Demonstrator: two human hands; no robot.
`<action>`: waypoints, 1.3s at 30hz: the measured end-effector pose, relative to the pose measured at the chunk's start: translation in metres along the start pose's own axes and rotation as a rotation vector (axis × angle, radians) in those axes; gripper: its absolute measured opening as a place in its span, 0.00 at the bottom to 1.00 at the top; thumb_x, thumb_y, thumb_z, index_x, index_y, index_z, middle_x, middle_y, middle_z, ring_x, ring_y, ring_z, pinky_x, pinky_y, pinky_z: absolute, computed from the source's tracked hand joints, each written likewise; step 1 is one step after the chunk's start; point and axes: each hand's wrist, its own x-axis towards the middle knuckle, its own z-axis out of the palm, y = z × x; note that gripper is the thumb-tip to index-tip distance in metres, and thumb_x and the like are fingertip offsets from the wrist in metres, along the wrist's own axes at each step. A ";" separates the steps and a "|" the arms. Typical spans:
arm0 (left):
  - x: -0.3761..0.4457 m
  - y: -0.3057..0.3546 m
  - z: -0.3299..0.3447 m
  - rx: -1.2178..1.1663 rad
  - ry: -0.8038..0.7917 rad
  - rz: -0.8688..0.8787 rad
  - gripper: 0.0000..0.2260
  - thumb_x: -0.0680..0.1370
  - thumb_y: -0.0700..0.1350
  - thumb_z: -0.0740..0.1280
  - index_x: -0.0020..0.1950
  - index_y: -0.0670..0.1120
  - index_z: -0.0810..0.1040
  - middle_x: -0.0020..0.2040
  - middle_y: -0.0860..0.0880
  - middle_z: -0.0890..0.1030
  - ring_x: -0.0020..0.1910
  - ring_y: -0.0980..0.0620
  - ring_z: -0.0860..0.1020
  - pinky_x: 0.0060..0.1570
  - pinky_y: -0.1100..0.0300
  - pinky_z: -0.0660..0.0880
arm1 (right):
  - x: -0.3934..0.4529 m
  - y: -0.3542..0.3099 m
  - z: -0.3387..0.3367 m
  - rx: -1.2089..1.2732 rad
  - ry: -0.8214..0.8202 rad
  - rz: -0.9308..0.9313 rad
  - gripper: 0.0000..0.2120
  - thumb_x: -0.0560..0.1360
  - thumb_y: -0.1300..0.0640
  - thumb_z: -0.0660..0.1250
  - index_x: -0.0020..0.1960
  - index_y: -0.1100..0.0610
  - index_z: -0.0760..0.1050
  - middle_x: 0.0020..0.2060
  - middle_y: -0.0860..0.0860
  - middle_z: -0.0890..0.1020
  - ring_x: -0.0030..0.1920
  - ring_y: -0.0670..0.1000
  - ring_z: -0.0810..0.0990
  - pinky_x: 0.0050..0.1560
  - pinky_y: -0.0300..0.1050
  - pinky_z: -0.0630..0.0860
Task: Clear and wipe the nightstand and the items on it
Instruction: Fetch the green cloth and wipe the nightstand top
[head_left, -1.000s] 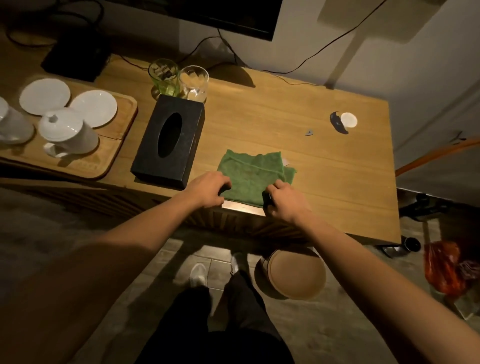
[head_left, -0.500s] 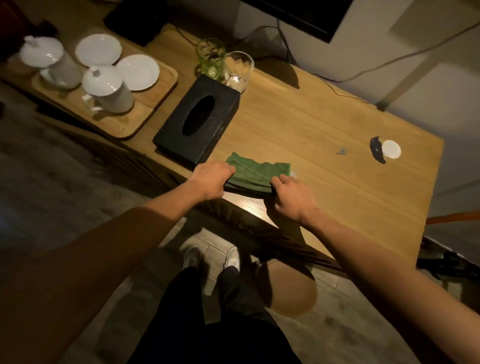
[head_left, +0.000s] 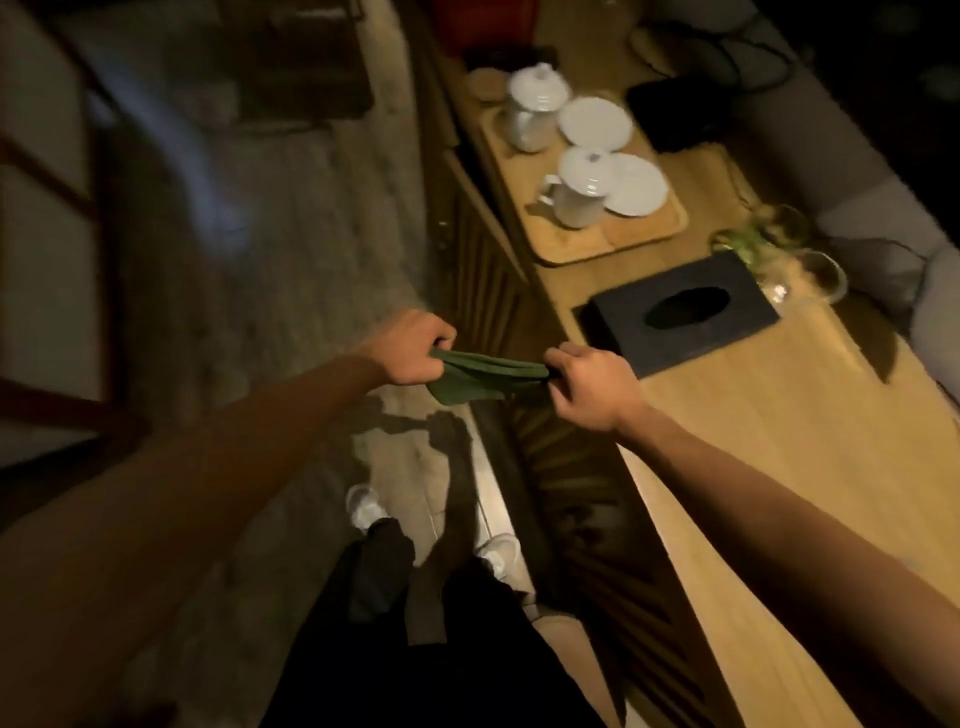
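Head view: a person holds a folded green cloth (head_left: 485, 376) taut off the table (head_left: 779, 441) edge, left hand (head_left: 410, 347) and right hand (head_left: 592, 384) each with fingers clamped on an end. Cloth prepared, wiping seemingly next; the tissue box (head_left: 680, 317) and tray (head_left: 587, 244) likely need shifting.

dark green folded cloth (head_left: 485, 376), matte black rectangular tissue box (head_left: 680, 317), white ceramic lidded cups (head_left: 579, 189), pale wooden tray (head_left: 613, 244).
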 end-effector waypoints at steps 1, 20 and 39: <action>-0.014 -0.022 -0.003 -0.031 0.045 -0.067 0.05 0.66 0.37 0.67 0.34 0.44 0.74 0.31 0.48 0.74 0.36 0.43 0.74 0.31 0.57 0.63 | 0.019 -0.015 0.000 -0.006 -0.019 -0.058 0.09 0.74 0.53 0.66 0.53 0.54 0.76 0.46 0.53 0.80 0.44 0.55 0.81 0.42 0.48 0.78; -0.387 -0.331 0.005 -0.373 0.643 -0.826 0.11 0.71 0.41 0.75 0.52 0.44 0.86 0.48 0.44 0.86 0.46 0.47 0.84 0.50 0.53 0.79 | 0.272 -0.405 0.072 -0.111 -0.245 -0.767 0.17 0.83 0.60 0.60 0.70 0.51 0.73 0.61 0.55 0.81 0.58 0.57 0.79 0.52 0.53 0.80; -0.636 -0.491 0.033 -0.528 0.928 -1.217 0.09 0.73 0.41 0.74 0.53 0.48 0.86 0.46 0.52 0.86 0.39 0.62 0.78 0.46 0.69 0.74 | 0.400 -0.789 0.152 -0.237 -0.300 -1.313 0.15 0.79 0.59 0.66 0.63 0.49 0.80 0.52 0.52 0.84 0.55 0.57 0.79 0.44 0.49 0.77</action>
